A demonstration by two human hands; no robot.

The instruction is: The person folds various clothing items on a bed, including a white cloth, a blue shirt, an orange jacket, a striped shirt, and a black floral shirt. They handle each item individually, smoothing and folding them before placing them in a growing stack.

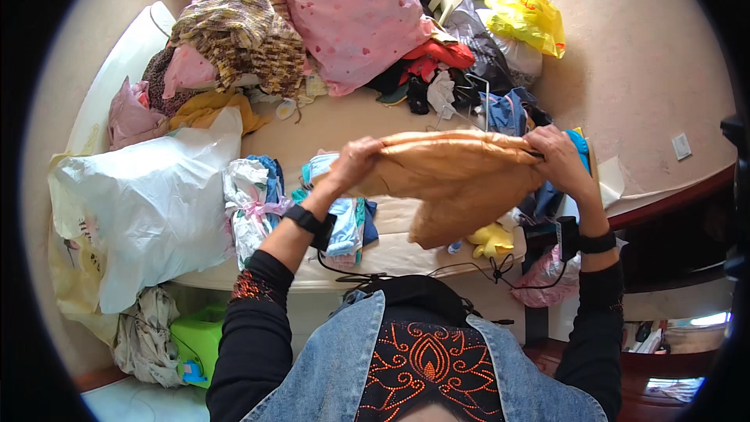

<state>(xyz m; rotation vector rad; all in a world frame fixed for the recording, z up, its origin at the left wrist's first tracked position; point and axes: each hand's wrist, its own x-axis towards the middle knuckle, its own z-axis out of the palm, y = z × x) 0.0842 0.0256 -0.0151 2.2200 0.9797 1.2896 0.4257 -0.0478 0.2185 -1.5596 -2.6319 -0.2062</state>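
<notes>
An orange-brown cloth garment (469,181) is stretched between my two hands, its lower part hanging down towards me. My left hand (357,161) grips its left end, and my right hand (551,149) grips the upper right edge. Behind and below the left end, folded light-blue clothes (344,228) lie on the pale padded surface (398,252). Left of them is a bundle of white patterned cloth (246,205) with a pink tie. A yellow plush toy (492,240) lies below the garment's right part.
A big white plastic bag (164,193) lies at the left. Farther back are a pink plastic bag (357,17), a brown knitted cloth (234,29) and a yellow bag (527,20). Blue denim (507,111) sits beyond my right hand. Black cables (495,269) run near the front edge.
</notes>
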